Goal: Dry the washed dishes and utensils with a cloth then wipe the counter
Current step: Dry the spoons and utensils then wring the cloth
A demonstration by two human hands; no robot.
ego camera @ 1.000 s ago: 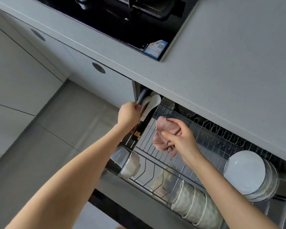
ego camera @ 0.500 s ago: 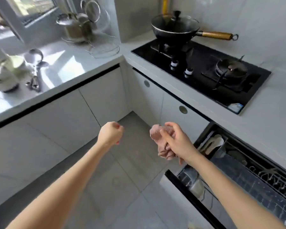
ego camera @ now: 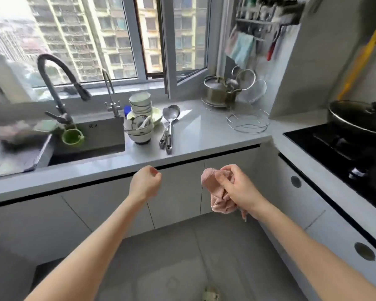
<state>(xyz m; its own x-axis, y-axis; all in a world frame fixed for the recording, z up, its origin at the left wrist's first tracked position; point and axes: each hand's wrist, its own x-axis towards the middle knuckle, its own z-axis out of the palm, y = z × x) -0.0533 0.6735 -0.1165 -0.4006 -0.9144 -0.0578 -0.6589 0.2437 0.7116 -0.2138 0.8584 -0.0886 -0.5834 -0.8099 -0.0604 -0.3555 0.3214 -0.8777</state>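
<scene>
My right hand (ego camera: 237,189) grips a crumpled pink cloth (ego camera: 217,194) in front of the white cabinets. My left hand (ego camera: 145,183) is a closed fist holding nothing, just below the counter's front edge. On the grey counter (ego camera: 204,131) beside the sink stands a stack of white bowls (ego camera: 139,121) with spoons in the lower ones. Metal ladles and utensils (ego camera: 169,127) lie flat to the right of the bowls. Both hands are below and in front of these dishes, touching none.
A steel sink (ego camera: 89,137) with a black faucet (ego camera: 59,88) is at left, a tray across its left side. A steel pot (ego camera: 220,92) and wire trivet (ego camera: 248,122) sit in the corner. A black stove (ego camera: 343,153) with a wok (ego camera: 360,116) is at right.
The view swung from the open dish drawer up to the sink counter. My left hand let go of the spoons in the drawer and is now a fist; my right hand kept the cloth.
</scene>
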